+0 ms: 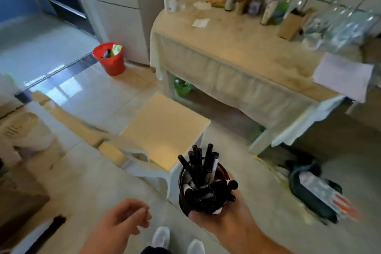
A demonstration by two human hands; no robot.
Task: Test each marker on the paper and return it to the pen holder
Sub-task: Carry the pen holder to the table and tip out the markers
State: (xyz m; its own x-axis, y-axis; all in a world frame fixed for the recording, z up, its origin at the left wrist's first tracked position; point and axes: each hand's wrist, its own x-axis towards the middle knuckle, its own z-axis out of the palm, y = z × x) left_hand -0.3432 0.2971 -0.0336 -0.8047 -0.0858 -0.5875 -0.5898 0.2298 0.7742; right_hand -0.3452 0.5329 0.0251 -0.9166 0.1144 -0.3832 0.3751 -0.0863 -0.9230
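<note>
My right hand [224, 218] grips a black round pen holder [186, 202] from below and carries it in the air above the floor. Several black markers [206, 163] stick up out of it, some upright and some leaning. My left hand [125, 216] hangs free at the lower middle with its fingers loosely curled and nothing in it. A sheet of white paper [343, 75] lies on the right end of the cloth-covered table [237, 47], far from both hands. A smaller paper slip [200, 22] lies further back on the table.
A cream stool [165, 128] stands just ahead of me in front of the table. A red bin [110, 59] sits by the white fridge [123, 6]. Bottles and jars [274, 4] crowd the table's back edge. A dark bag [315, 194] lies on the floor at right, cardboard boxes [22, 192] at left.
</note>
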